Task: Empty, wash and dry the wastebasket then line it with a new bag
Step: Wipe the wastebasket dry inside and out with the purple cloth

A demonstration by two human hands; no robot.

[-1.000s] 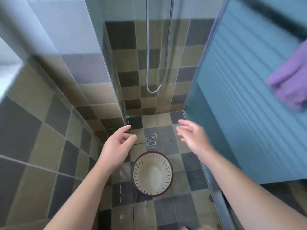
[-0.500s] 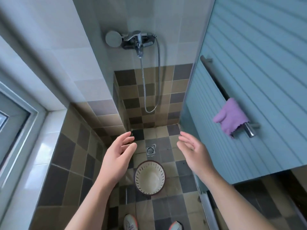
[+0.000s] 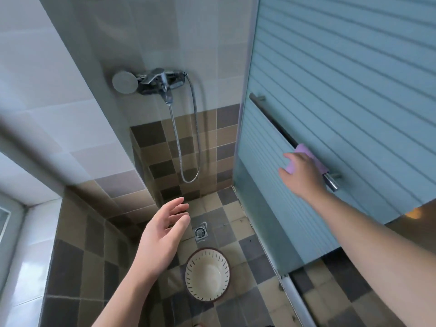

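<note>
The cream wastebasket, with slotted sides and a dark red rim, stands upright and empty on the wet tiled shower floor. My left hand hovers open above and to the left of it, fingers relaxed, holding nothing. Up on the right, my right hand reaches the purple cloth that hangs over the metal handle bar of the shower door. Its fingers lie on the cloth, and a firm grip does not show.
A floor drain lies just beyond the basket. The shower mixer with its head and hose hangs on the back wall. The frosted blue glass door closes the right side; tiled walls stand to the left.
The view has tilted upward. My right hand has risen from above the basket to the purple cloth on the door bar. My left hand stays open over the floor.
</note>
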